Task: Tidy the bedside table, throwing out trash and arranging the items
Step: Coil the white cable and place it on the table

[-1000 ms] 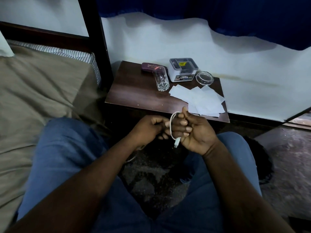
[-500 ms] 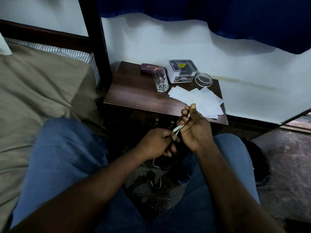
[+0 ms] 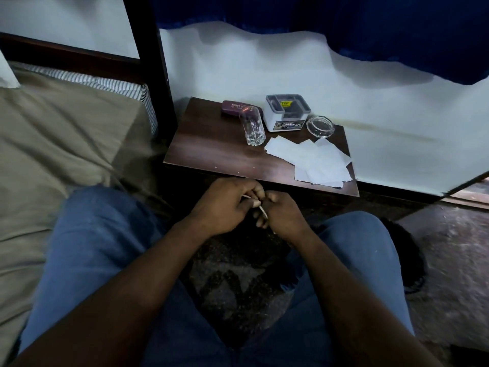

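Hiding most of a white cable [image 3: 263, 212], left hand [image 3: 225, 205] and right hand [image 3: 285, 216], fingers [image 3: 255, 191] clamped on it.

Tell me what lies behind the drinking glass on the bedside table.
A maroon case lies behind the glass, its right end seen only through the glass. Whether they touch is hidden.

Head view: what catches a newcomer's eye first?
Both hands meet at centre, the left hand and right hand pinching a white cable just in front of the bedside table. On the table's right side, loose white paper sheets lie fanned out, bright against the dark wood, with a clear glass standing at their left.
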Motion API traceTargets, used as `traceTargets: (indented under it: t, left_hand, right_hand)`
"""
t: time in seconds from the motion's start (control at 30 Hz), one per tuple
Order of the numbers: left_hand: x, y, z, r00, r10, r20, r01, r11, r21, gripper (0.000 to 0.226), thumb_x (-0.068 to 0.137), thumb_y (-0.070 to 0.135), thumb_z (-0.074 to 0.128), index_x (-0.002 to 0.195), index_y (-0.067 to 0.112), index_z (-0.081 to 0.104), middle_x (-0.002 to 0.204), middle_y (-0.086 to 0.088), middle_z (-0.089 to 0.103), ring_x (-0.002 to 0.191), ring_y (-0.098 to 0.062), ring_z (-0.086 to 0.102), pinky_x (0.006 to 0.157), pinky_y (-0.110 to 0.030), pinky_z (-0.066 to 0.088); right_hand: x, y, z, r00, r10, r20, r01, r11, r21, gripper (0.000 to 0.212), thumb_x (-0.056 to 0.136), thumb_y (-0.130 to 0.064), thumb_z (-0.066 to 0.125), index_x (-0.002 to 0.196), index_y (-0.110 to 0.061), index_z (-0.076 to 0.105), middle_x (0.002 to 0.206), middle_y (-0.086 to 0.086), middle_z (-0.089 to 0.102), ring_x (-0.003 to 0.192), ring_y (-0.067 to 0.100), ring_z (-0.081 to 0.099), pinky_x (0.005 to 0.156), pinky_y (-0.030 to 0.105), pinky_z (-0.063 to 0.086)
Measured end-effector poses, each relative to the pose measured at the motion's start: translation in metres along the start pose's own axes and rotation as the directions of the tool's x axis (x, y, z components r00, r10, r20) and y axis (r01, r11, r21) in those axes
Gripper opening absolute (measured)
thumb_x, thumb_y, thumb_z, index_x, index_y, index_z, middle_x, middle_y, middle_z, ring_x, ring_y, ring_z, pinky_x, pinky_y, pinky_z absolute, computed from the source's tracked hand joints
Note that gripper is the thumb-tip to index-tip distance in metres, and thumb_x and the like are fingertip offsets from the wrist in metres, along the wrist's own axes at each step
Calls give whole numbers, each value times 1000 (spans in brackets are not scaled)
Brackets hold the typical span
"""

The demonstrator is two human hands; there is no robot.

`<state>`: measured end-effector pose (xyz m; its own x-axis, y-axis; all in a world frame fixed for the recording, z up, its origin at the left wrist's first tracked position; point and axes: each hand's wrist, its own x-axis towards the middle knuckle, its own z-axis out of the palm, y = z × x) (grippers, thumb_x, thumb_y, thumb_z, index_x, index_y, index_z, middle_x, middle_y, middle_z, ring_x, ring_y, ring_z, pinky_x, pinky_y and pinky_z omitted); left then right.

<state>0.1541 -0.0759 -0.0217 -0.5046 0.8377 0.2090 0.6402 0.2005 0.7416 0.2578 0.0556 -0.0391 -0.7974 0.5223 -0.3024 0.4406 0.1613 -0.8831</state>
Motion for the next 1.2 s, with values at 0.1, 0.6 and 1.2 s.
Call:
traceTargets:
  t: [0.1, 0.6, 1.2]
  left_hand:
    - [3, -4, -7, 997, 2, -72, -3, 1000, -11, 15, 80, 9, 83, 90, 16, 73, 88, 6, 73, 83, -12, 68, 81, -37, 55]
    - [3, 3, 37, 922, -316, 223, 385, 681, -623, 25, 108, 5, 48, 114, 2, 73, 92, -20, 71, 67, -16, 65, 64, -23, 54]
    - [-10, 10, 56, 893, -337, 298, 419, 865, -277, 14, 100, 22, 66, 95, 21, 79, 71, 8, 71, 60, -4, 64, 62, -20, 50]
  right_hand:
    - [-6, -8, 2, 995, 61, 75, -73, 982, 173, 56, 112, -46, 41, 73, -13, 65, 57, -1, 56, 43, 10, 44, 46, 24, 35]
    - [-11, -20, -33, 928, -132, 347, -302, 275, 913, 26, 102, -33, 46, 85, -14, 53, 62, -7, 45, 43, 2, 36, 49, 16, 31]
    - [16, -6, -15, 907, -10, -420, 261, 797, 545, 28, 111, -19, 51, 89, -7, 62, 67, -3, 61, 56, 7, 52, 57, 19, 45]
